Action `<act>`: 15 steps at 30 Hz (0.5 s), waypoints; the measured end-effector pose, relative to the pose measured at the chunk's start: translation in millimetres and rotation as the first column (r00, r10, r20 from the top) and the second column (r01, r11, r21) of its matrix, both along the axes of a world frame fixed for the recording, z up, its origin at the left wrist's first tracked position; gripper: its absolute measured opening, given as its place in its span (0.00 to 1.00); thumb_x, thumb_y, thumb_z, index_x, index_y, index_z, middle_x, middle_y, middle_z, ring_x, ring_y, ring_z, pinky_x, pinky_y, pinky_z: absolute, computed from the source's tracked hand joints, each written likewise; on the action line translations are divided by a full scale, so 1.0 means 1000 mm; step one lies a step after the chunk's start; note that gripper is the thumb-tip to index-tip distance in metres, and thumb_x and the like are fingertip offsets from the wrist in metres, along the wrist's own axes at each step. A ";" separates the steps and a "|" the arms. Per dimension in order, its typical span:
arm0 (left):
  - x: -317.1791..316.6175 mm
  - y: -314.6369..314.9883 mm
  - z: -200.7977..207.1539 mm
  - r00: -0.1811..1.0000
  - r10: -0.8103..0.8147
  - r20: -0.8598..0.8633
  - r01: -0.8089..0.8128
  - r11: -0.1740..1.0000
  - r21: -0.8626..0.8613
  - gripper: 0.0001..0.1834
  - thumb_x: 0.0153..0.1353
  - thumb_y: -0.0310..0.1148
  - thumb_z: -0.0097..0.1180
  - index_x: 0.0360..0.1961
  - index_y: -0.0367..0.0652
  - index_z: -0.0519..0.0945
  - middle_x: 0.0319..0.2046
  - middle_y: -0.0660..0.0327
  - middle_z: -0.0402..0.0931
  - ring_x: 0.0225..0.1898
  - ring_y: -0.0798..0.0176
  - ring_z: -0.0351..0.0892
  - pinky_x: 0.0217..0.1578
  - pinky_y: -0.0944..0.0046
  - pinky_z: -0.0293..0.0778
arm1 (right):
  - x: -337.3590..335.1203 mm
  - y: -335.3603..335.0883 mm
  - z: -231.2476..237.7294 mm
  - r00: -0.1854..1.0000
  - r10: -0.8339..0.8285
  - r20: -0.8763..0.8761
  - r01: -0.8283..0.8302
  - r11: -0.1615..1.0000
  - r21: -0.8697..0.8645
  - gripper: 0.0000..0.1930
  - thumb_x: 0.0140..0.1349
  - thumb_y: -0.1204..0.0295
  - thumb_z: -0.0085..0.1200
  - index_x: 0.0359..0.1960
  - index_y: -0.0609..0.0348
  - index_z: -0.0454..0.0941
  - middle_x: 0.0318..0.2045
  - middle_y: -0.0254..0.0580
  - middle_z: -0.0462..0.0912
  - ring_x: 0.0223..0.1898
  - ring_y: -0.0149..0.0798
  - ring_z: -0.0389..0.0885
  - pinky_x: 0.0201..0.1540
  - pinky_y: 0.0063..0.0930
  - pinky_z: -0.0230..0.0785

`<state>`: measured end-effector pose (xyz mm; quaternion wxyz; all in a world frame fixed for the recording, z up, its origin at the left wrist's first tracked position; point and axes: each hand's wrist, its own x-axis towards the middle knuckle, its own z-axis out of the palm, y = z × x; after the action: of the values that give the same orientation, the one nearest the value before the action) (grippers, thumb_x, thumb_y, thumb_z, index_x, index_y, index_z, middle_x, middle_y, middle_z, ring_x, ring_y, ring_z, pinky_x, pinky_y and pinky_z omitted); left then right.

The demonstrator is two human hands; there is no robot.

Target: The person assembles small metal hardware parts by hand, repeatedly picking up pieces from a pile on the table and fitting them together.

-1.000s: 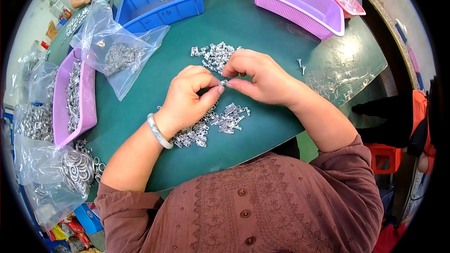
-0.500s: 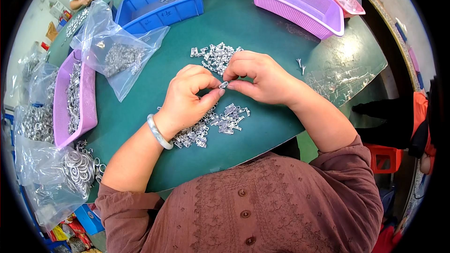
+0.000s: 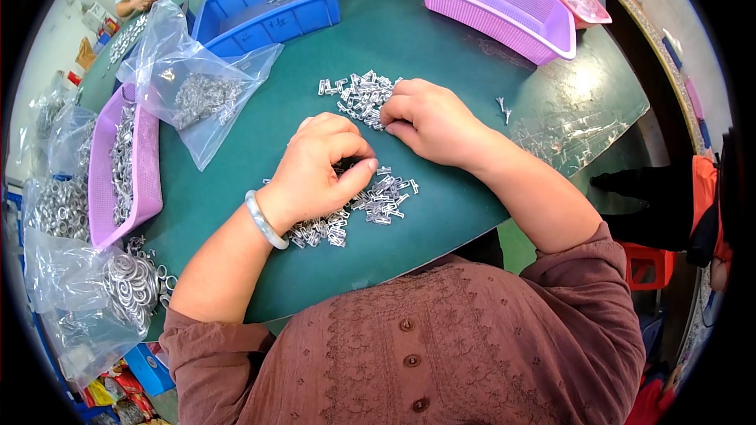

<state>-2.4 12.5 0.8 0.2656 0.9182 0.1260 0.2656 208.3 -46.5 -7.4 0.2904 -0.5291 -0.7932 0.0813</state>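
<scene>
1. Piled on the green bench [image 3: 449, 205] in two neighbouring heaps: small silvery metal pieces, with an upper heap [image 3: 365, 101] and a lower heap [image 3: 383, 203].
2. Placed at the right edge of the upper heap: right hand [image 3: 431, 122], thumb and fingers [image 3: 402, 106] drawn together; impossible to tell about any piece between them.
3. Curled over the lower heap: left hand [image 3: 319, 167], thumb and forefinger tips nearly meeting; grip on any piece likewise impossible to tell.
4. Lying farther right: loose metal parts [image 3: 504, 112].
5. Set leftward: clear bag [image 3: 201, 145] and purple basket [image 3: 150, 161], both holding metal parts.
6. Set beyond: blue tray [image 3: 283, 25].
</scene>
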 end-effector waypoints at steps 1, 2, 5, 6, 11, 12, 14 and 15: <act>0.000 0.000 -0.002 1.000 0.001 0.000 -0.001 1.000 0.000 0.03 0.48 0.26 0.62 0.26 0.41 0.81 0.28 0.59 0.76 0.34 0.57 0.75 0.39 0.61 0.69 | -0.001 0.000 0.001 1.000 0.001 0.000 -0.001 1.000 0.000 0.04 0.53 0.76 0.57 0.31 0.58 0.78 0.31 0.42 0.76 0.37 0.48 0.76 0.40 0.39 0.70; 0.000 0.001 -0.004 0.999 0.050 0.004 -0.050 0.999 -0.022 0.03 0.49 0.26 0.62 0.26 0.40 0.81 0.28 0.59 0.76 0.34 0.57 0.75 0.38 0.61 0.69 | -0.002 0.000 0.001 1.000 -0.003 0.010 0.004 1.000 -0.027 0.03 0.52 0.76 0.56 0.29 0.58 0.79 0.31 0.43 0.77 0.38 0.48 0.77 0.42 0.39 0.71; 0.001 0.002 -0.007 0.992 0.129 0.006 -0.129 0.990 -0.054 0.03 0.51 0.26 0.62 0.26 0.39 0.81 0.28 0.59 0.76 0.33 0.58 0.75 0.37 0.61 0.70 | -0.004 -0.001 0.003 0.999 0.025 0.023 -0.024 0.999 -0.031 0.02 0.52 0.76 0.55 0.28 0.58 0.79 0.31 0.43 0.77 0.38 0.49 0.77 0.42 0.40 0.71; 0.001 0.002 -0.007 0.987 0.161 0.005 -0.161 0.985 -0.063 0.03 0.52 0.26 0.62 0.27 0.39 0.81 0.28 0.59 0.76 0.33 0.58 0.75 0.36 0.62 0.70 | -0.004 -0.002 0.003 0.998 0.058 0.027 -0.058 0.998 -0.008 0.02 0.52 0.76 0.55 0.28 0.58 0.78 0.30 0.43 0.77 0.38 0.49 0.77 0.42 0.40 0.71; 0.000 0.004 -0.008 0.981 0.194 -0.020 -0.195 0.977 -0.084 0.04 0.56 0.27 0.61 0.28 0.38 0.80 0.27 0.59 0.76 0.33 0.59 0.74 0.35 0.61 0.69 | -0.012 -0.004 0.007 0.987 0.155 -0.041 -0.149 0.980 0.131 0.03 0.51 0.77 0.57 0.28 0.58 0.76 0.29 0.42 0.75 0.35 0.49 0.75 0.38 0.40 0.69; 0.000 0.005 -0.009 0.985 0.174 -0.020 -0.175 0.976 -0.126 0.04 0.57 0.27 0.60 0.28 0.38 0.80 0.27 0.60 0.75 0.33 0.60 0.73 0.35 0.62 0.69 | -0.013 -0.004 0.007 0.982 0.185 -0.046 -0.173 0.965 0.197 0.05 0.50 0.78 0.58 0.29 0.58 0.75 0.29 0.40 0.75 0.34 0.48 0.75 0.36 0.38 0.68; 0.000 0.004 -0.007 0.987 0.162 -0.007 -0.161 0.977 -0.142 0.04 0.58 0.27 0.60 0.28 0.38 0.80 0.27 0.60 0.75 0.33 0.60 0.73 0.35 0.62 0.69 | -0.012 -0.004 0.007 0.981 0.187 -0.061 -0.171 0.965 0.197 0.06 0.50 0.78 0.59 0.29 0.58 0.75 0.29 0.40 0.75 0.34 0.47 0.75 0.35 0.37 0.68; 0.001 0.003 -0.007 0.989 0.150 0.006 -0.148 0.976 -0.159 0.04 0.58 0.27 0.60 0.28 0.38 0.79 0.27 0.60 0.75 0.33 0.61 0.73 0.35 0.63 0.69 | -0.012 -0.004 0.007 0.979 0.189 -0.077 -0.171 0.965 0.198 0.06 0.50 0.78 0.59 0.29 0.59 0.75 0.29 0.40 0.75 0.34 0.46 0.75 0.35 0.37 0.68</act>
<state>-1.7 15.6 -5.8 0.3179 0.8798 0.2127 0.2823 196.4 -50.3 0.0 0.3684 -0.4201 -0.8274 0.0564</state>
